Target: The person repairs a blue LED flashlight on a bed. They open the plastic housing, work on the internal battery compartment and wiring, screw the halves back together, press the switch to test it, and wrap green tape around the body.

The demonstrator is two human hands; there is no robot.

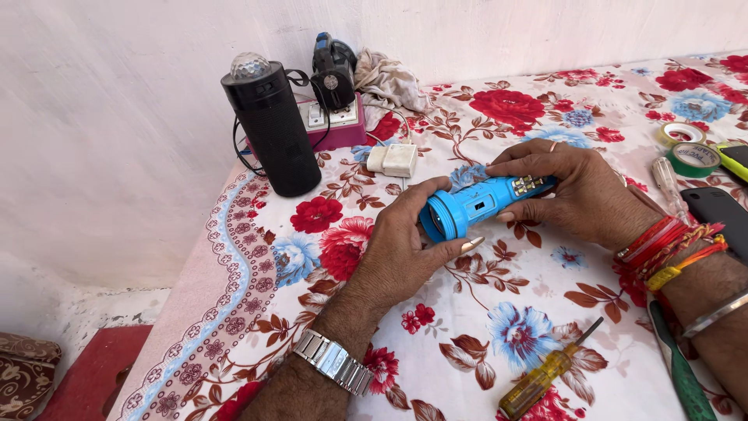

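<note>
Blue torch body (475, 204) held low over the flowered cloth (483, 366), lying roughly level, open round end turned toward the camera and slightly left. Left hand (397, 245) cupped around that open end, thumb over the top and fingers curled beneath, closed loosely rather than clamped. Right hand (573, 187) wrapped over the far end of the torch, fingertips pressing the top near the small switch panel, thumb hidden beneath; firmly closed on the body. Behind the torch and to its left, a white adapter (393, 158), then a black cylinder speaker (269, 129) upright near the wall, with a pink socket box (335, 121) beside it. In front of the torch and to its right, a yellow-handled screwdriver (541, 374) flat on the cloth; further right of the torch, tape rolls (686, 148), a clear-handled screwdriver (668, 181) and a dark phone (721, 210). Likely trouble, judged from the grip: with the front end open and tipped outward, loose inner parts could slide out onto the busy print and vanish among the flowers. Too light a hold at the left could let the body twist under pressure from the right fingertips. Hard pressing on the switch panel might crack or pop it. A dropped elbow could knock the yellow screwdriver off the table edge.
</note>
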